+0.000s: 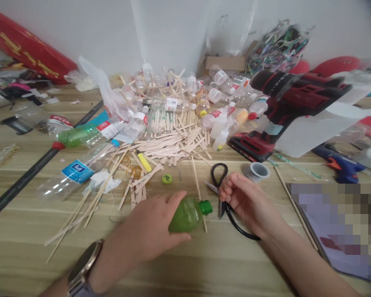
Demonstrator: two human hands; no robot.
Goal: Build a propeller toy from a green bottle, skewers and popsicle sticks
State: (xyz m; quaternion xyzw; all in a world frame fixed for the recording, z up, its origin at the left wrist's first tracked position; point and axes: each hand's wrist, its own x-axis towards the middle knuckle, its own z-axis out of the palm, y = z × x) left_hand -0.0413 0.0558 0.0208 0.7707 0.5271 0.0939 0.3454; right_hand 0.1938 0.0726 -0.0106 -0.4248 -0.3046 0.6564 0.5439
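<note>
My left hand (148,225) is wrapped round a green plastic bottle (187,215), which lies on its side with its uncapped neck pointing right. My right hand (249,202) hovers just right of the neck, fingers curled together; whatever they may hold is hidden. Beneath those fingers lie black-handled scissors (221,209), partly covered by the hand; I cannot tell if they touch. A thin wooden stick (195,175) runs behind the bottle neck. Beyond the bottle, a small yellow-green cap (167,178) rests on the table.
Loose wooden craft sticks (173,144) and several plastic bottles (173,104) crowd the back. A red cordless drill (284,107) stands at right, near a blue glue gun (343,165) and a grey cup (256,171). A tablet (324,243) lies front right. A labelled clear bottle (77,171) lies left.
</note>
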